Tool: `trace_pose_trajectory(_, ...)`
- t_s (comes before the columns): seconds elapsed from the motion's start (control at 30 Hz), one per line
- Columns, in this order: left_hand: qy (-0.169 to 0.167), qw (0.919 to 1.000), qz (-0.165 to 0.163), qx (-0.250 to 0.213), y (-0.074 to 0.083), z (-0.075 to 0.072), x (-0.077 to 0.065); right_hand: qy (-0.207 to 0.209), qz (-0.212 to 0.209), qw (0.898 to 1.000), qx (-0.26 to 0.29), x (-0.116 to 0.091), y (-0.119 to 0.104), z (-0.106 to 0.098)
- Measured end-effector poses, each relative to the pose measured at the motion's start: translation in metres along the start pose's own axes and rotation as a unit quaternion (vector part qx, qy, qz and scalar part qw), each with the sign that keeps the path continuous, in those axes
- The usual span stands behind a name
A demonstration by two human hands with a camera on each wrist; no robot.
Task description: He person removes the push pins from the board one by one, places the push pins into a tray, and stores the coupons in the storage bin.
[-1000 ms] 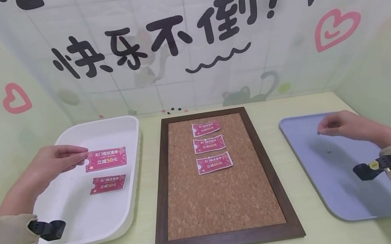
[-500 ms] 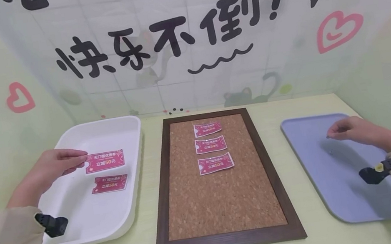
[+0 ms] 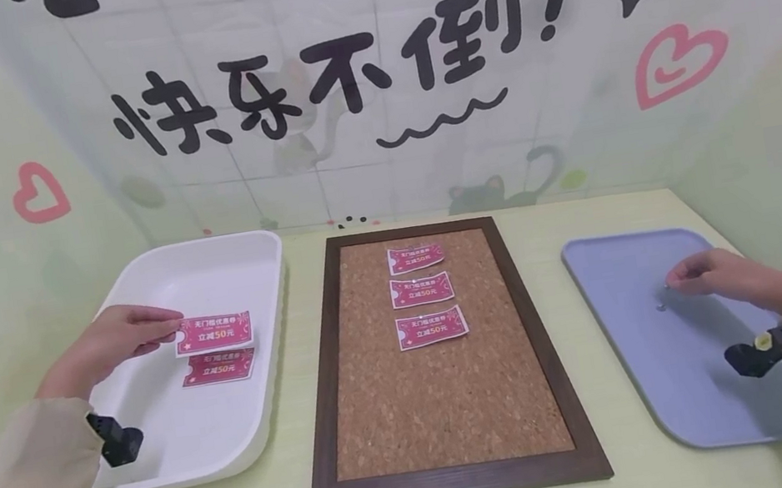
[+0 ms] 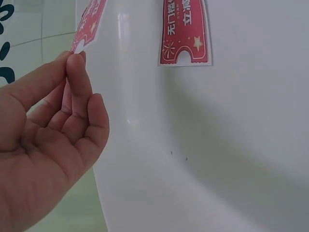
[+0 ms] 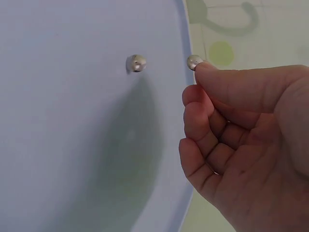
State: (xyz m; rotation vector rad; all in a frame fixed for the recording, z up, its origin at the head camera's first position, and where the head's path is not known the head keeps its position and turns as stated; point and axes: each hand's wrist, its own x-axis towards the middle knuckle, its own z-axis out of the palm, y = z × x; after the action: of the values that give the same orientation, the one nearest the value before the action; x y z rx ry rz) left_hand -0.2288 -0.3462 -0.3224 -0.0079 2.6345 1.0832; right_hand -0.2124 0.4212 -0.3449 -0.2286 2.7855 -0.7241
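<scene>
Back wall (image 3: 377,153), upper centre of frame: big black handwritten-style chars "快乐不倒!", wavy line under; cut-off black strokes along top edge, unreadable.

Red coupon (image 3: 213,333) pinched by left hand (image 3: 110,341), centre-left over white tray (image 3: 211,258): "无门槛优惠券" top line, "立减50元" below. 2nd coupon (image 3: 218,368) lying in tray just under it: same txt, fainter. In left wrist view that coupon (image 4: 185,31) shows "无门槛…" and "立减" sideways, rest cut off.

Cork board (image 3: 445,404), upper centre: 3 pinned coupons (image 3: 421,290), each reads "立减50元"; top lines too small to read.
</scene>
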Motion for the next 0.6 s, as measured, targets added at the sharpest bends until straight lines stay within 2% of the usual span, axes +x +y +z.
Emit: trace_pose_trajectory(0.6, -0.019, 0.9997, -0.014, -0.006, -0.015, 0.013, 0.015, -0.015, 0.020, 1.000, 0.005, -0.003, 0.005, 0.009)
